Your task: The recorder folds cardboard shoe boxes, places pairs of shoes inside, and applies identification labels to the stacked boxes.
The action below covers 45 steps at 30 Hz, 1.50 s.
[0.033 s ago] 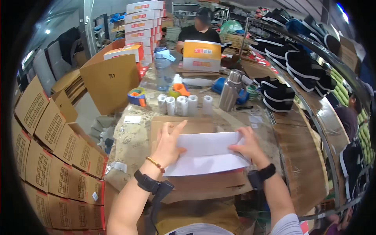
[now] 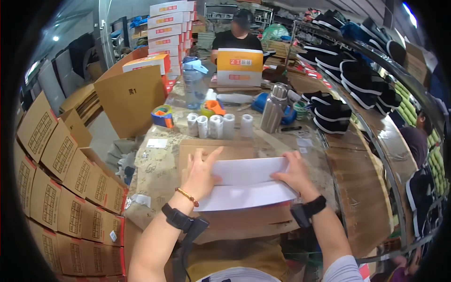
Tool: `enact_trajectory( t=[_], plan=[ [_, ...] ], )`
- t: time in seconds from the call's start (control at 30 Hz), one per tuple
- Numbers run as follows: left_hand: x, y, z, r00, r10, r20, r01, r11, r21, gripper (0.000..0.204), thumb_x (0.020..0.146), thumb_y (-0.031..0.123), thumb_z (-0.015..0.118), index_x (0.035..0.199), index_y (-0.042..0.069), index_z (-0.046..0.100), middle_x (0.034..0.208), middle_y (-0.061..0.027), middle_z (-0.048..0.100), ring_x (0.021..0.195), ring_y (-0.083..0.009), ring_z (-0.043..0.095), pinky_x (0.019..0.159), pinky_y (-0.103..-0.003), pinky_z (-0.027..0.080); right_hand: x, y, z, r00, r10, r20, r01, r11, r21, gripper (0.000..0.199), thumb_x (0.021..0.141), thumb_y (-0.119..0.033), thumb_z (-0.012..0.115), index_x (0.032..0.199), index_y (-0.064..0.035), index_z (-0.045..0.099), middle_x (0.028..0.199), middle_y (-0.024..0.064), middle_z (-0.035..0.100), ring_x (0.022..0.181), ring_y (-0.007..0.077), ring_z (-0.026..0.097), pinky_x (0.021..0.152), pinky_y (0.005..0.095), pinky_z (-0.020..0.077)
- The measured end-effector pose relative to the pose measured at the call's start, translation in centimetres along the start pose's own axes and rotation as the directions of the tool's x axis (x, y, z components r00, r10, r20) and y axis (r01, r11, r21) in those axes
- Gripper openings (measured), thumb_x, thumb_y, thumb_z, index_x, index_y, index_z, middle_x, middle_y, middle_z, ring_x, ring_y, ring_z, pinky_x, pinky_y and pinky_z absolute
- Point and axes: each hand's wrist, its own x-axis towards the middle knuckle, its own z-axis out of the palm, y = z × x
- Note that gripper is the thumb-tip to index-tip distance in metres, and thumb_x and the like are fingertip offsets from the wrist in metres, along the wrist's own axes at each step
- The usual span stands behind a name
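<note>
Paper (image 2: 249,183) lies long axis left-right, left hand (image 2: 201,175) and right hand (image 2: 293,173) pressing flat.

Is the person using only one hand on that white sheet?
No, both the left hand and the right hand press on the white sheet.

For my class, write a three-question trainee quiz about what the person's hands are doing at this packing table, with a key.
1. True or false: both hands rest on the white sheet.
2. What lies under the sheet? A) a flat brown cardboard piece B) a black shoe C) a metal tray
3. Fill in: behind the sheet stands a row of small white ____.

Key
1. True: the left hand presses its left end and the right hand its right end, palms down.
2. A: the cardboard piece shows beyond the sheet on the table.
3. Rolls, beside a steel flask.
</note>
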Motion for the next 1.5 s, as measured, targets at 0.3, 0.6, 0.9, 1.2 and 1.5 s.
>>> enact_trajectory(
  t=[0.3, 0.6, 0.9, 1.2, 1.5],
  plan=[
    [-1.6, -0.4, -3.4, 0.896, 0.219, -0.386, -0.291, 0.946, -0.140, 0.050, 0.077, 0.016, 0.068, 0.124, 0.007, 0.055, 0.123, -0.0147, 0.052, 0.114, -0.0365, 0.048, 0.094, -0.044, 0.042, -2.8, -1.4, -2.8, 0.958, 0.021, -0.287, 0.012, 0.994, 0.111, 0.039, 0.079, -0.035, 0.072, 0.104, -0.0073, 0.060, 0.104, 0.0131, 0.052, 0.092, 0.0307, 0.059, 0.077, 0.0400, 0.0490],
    [-3.8, -0.8, 4.7, 0.965, 0.258, -0.058, -0.238, 0.944, 0.228, 0.050, 0.080, 0.037, 0.062, 0.123, 0.011, 0.057, 0.119, -0.0121, 0.059, 0.112, -0.0310, 0.052, 0.106, -0.059, 0.022, -6.3, 0.1, -20.5, 0.945, -0.093, -0.313, -0.128, 0.777, -0.617, 0.030, 0.083, -0.038, 0.062, 0.090, -0.0093, 0.069, 0.097, 0.0140, 0.063, 0.092, 0.0315, 0.061, 0.078, 0.0406, 0.0505],
    [-3.4, -0.1, 5.3, 0.986, 0.162, 0.046, -0.166, 0.980, 0.109, 0.051, 0.081, 0.039, 0.063, 0.122, 0.009, 0.057, 0.106, -0.0138, 0.062, 0.105, -0.0306, 0.055, 0.103, -0.056, 0.027, -21.4, 7.6, -41.0, 0.181, 0.454, -0.872, -0.977, -0.017, -0.212, 0.057, 0.081, -0.053, 0.056, 0.109, -0.0054, 0.067, 0.117, 0.0190, 0.062, 0.111, 0.0369, 0.058, 0.090, 0.0540, 0.0448],
    [-4.3, 1.7, 0.9, 0.956, 0.218, -0.195, -0.239, 0.967, -0.093, 0.042, 0.069, 0.019, 0.073, 0.110, 0.011, 0.066, 0.089, -0.0079, 0.060, 0.088, -0.0263, 0.054, 0.077, -0.040, 0.036, -13.9, 0.5, -30.6, 0.777, -0.184, -0.602, -0.242, 0.796, -0.555, 0.024, 0.081, -0.022, 0.067, 0.075, -0.0006, 0.057, 0.066, 0.0135, 0.056, 0.062, 0.0263, 0.054, 0.057, 0.0360, 0.0410],
    [-7.0, -1.9, 4.5, 0.872, 0.417, -0.256, -0.364, 0.903, 0.229, 0.031, 0.070, 0.012, 0.067, 0.100, 0.018, 0.072, 0.081, -0.0027, 0.056, 0.081, -0.0229, 0.052, 0.072, -0.038, 0.038, -10.8, -4.3, -10.7, 0.896, 0.249, -0.367, 0.294, 0.286, 0.912, 0.013, 0.094, -0.016, 0.059, 0.085, -0.0055, 0.056, 0.078, 0.0002, 0.060, 0.064, 0.0068, 0.052, 0.055, 0.0242, 0.0431]
  ],
)
